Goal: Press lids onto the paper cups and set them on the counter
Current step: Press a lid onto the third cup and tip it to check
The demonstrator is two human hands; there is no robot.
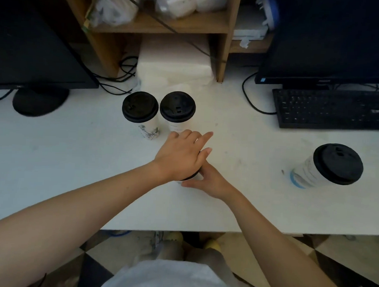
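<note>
A white paper cup (193, 176) stands at the middle of the white counter (74, 171), almost wholly hidden under my hands. My left hand (181, 154) lies palm down on its black lid (191, 176), fingers mostly straight, and only a thin edge of the lid shows. My right hand (208, 181) wraps the cup's side just below the lid. Two lidded cups stand side by side farther back, one at the left (142, 115) and one at the right (177, 110). A third lidded cup (328, 166) stands apart at the right.
A monitor on a round stand (42, 71) fills the far left. A second monitor (332, 41) and a black keyboard (333, 108) are at the far right. A wooden shelf (163, 25) with bags and a white stack (174, 64) stand behind the cups. Cables trail across the back.
</note>
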